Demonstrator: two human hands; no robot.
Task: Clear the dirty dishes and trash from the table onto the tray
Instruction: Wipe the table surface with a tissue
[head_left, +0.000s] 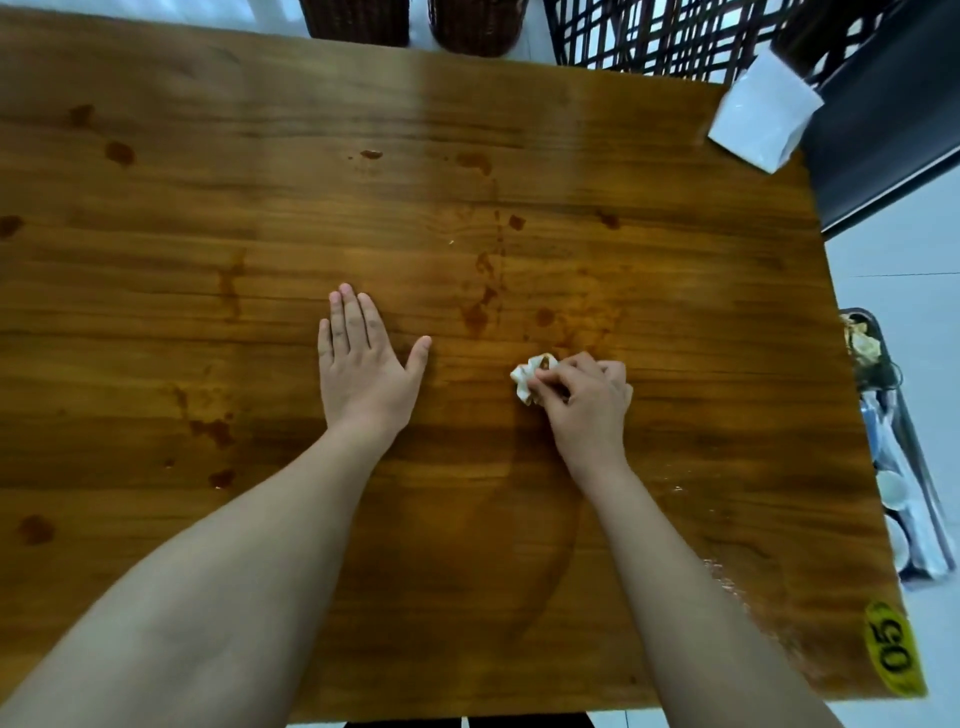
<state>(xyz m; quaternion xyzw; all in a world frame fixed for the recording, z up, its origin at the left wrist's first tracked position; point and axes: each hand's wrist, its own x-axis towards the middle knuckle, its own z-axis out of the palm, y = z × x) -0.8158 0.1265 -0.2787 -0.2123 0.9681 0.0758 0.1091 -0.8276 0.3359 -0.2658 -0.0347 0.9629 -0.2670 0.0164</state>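
My right hand (587, 397) grips a crumpled white napkin (527, 375), stained brown, and holds it down on the wooden table (260, 234) right of centre. My left hand (363, 364) lies flat on the table with straight fingers, about a hand's width left of the napkin. Brown sauce stains (480, 306) dot the tabletop, thickest just beyond the napkin. A metal tray (919, 452) sits beyond the table's right edge, lower than the tabletop. It holds crumpled trash, white cups and cutlery, and is partly cut off by the frame.
A white tissue pack (761, 111) lies at the table's far right corner. A yellow "05" sticker (894, 657) marks the near right corner. Two dark woven baskets (415, 21) and a dark lattice chair (675, 36) stand beyond the far edge.
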